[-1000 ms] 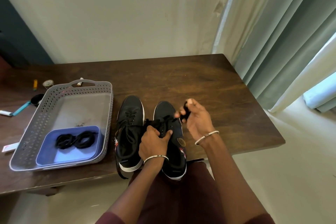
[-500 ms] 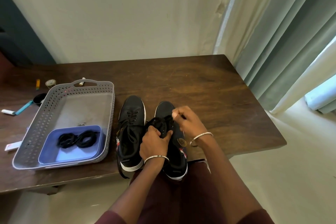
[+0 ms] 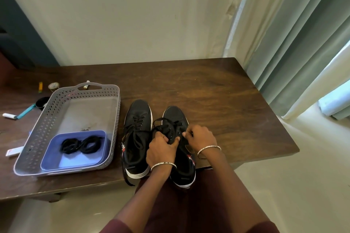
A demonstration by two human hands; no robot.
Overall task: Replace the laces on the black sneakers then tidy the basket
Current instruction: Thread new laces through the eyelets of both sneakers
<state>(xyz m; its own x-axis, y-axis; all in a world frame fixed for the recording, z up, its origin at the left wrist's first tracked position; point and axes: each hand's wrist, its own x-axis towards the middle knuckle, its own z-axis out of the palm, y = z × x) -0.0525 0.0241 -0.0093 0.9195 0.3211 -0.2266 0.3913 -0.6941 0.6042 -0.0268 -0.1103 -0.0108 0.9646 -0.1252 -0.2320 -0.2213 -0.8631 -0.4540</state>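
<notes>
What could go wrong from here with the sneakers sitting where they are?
1. The right sneaker has its heel past the front edge of the table; a hard tug from the right hand could tip it off.
2. The left hand grips the lace in a bunch, which might knot.
3. A loose lace end from the left sneaker hangs over the edge and could snag on an arm, dragging that shoe.

My two black sneakers [image 3: 138,117] stand side by side, toes away from me, and the right one's lace [image 3: 164,125] is loose. Left of them, the grey basket [image 3: 98,86] holds coiled black laces [image 3: 81,144].
</notes>
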